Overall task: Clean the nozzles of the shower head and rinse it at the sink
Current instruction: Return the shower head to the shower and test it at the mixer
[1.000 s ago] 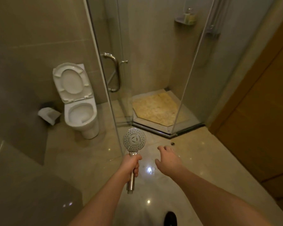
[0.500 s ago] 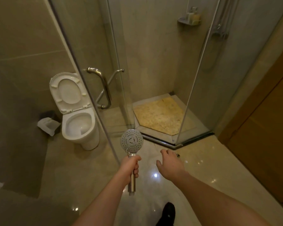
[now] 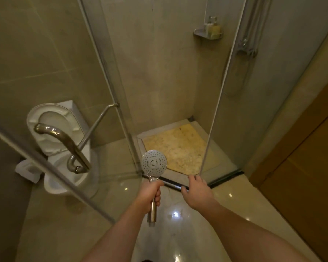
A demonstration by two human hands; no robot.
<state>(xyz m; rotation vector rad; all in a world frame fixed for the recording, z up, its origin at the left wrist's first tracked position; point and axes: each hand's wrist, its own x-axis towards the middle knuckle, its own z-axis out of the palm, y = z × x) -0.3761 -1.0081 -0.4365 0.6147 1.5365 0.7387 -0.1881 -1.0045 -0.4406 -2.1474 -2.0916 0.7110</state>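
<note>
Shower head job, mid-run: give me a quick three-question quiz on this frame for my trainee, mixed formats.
1. True or false: the left hand grips the shower head by its handle, nozzle face turned up toward the camera.
2. Multiple choice: the right hand is
A. wrapped round the door handle
B. open, holding nothing, near the shower threshold
C. pinching a brush
3. Fill in: the toilet, seen through the glass door, has its lid ____.

Key: 1 true; 2 B; 3 raised. No sink shows in this view, so the rinse has yet to be done.
</note>
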